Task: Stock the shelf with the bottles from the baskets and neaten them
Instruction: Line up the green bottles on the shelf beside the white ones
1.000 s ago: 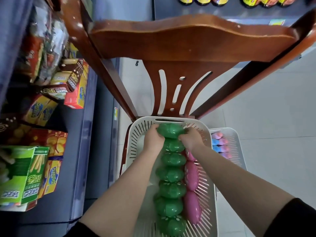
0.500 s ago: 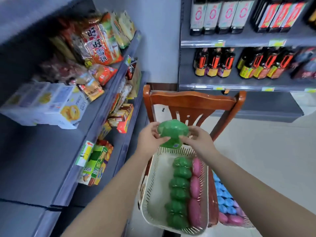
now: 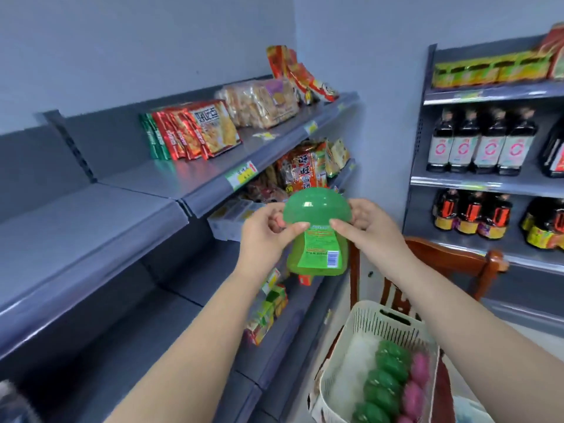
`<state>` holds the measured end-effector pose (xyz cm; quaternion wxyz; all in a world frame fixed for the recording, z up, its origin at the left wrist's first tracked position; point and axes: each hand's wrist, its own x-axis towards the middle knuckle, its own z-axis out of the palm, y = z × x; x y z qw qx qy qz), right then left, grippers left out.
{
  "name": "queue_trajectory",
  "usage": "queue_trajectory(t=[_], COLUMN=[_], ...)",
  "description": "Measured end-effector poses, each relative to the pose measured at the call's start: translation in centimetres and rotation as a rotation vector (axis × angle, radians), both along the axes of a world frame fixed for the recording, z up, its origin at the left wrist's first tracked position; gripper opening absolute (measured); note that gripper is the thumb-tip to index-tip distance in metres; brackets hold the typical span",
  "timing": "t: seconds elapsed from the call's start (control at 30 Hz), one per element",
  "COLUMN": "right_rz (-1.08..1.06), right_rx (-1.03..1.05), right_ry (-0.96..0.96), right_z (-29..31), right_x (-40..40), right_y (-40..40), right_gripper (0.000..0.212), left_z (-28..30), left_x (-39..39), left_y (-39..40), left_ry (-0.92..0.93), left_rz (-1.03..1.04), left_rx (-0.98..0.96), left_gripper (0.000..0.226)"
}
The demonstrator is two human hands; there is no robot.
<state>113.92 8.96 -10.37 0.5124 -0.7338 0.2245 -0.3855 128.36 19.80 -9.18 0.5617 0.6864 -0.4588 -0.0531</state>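
A green bottle (image 3: 317, 236) with a round domed cap and a barcode label hangs upright in front of me. My left hand (image 3: 265, 236) pinches the cap's rim on the left and my right hand (image 3: 366, 227) pinches it on the right. Below right, a white slatted basket (image 3: 341, 355) on a wooden chair holds a row of green bottles (image 3: 384, 389) and a row of pink bottles (image 3: 418, 389). The grey shelf (image 3: 100, 221) at left has a bare stretch at about the bottle's height.
Snack packs (image 3: 195, 132) fill the upper shelf's far part. More snacks (image 3: 305, 172) sit on the shelf beneath. A wooden chair (image 3: 451, 261) backs the basket. Dark sauce bottles (image 3: 482, 145) line the right rack. A second basket's corner (image 3: 470, 410) shows bottom right.
Both hands lifted the green bottle out of the basket and up to shelf height. My view swung up from the basket to the shelves at left.
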Motion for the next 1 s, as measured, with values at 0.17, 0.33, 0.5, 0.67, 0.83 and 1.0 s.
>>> queue_trajectory(t=[0.17, 0.33, 0.5, 0.67, 0.83, 1.0], right_rz=[0.192, 0.418, 0.636, 0.682, 0.696, 0.646], right_rx=[-0.049, -0.096, -0.125, -0.178, -0.113, -0.132], right_ry=[-0.092, -0.198, -0.23, -0.288, -0.353, -0.351], right_z=[4.3, 8.6, 12.5, 14.6, 16.0, 16.2], right_x=[3.7, 7.7, 11.9, 16.1, 20.2, 23.2], right_y=[5.8, 12.7, 20.7, 30.0, 38.6, 46.0], right_gripper=[0.021, 0.027, 0.039, 0.039, 0.019, 0.025], left_z=[5.5, 9.5, 13.2, 15.3, 15.5, 12.4], left_x=[1.3, 3.0, 4.6, 5.9, 7.2, 6.6], left_y=[8.3, 17.2, 26.8, 35.8, 44.0, 49.9], left_ry=[-0.081, -0.152, -0.232, -0.248, -0.282, -0.404], left_rz=[0.155, 0.313, 0.433, 0.571, 0.881, 1.013], left_rx=[-0.091, -0.151, -0.168, -0.169, -0.168, -0.013], left_gripper=[0.028, 0.022, 0.023, 0.018, 0.021, 0.045])
